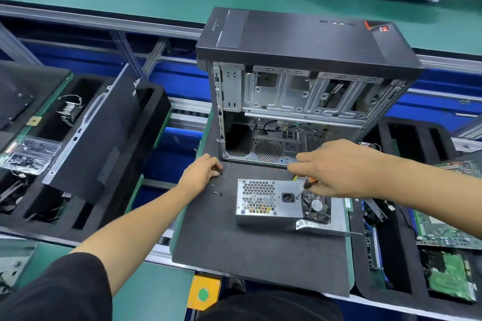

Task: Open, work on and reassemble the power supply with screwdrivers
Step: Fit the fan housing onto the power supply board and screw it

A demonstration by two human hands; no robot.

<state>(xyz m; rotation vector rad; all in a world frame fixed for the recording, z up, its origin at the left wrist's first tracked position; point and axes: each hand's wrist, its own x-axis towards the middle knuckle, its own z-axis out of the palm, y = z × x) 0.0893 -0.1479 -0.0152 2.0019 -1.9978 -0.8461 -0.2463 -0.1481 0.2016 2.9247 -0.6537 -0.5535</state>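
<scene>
Power supply [271,202] flat on the black mat [260,255], before the open case [307,86]. Right hand [339,168] gripping screwdriver [307,185], tip at the casing. Left hand [200,173] curled, fingertips pinching a small screw [221,173].

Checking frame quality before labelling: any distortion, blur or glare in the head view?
Head view: wide-angle bowing, conveyor rails and computer case edges curve; even overhead light, soft shadows only; right hand slightly motion-blurred, so the screwdriver tip is hard to see; mild sheen on the power supply, no blown glare; left hand and loose screws fairly sharp.
</scene>
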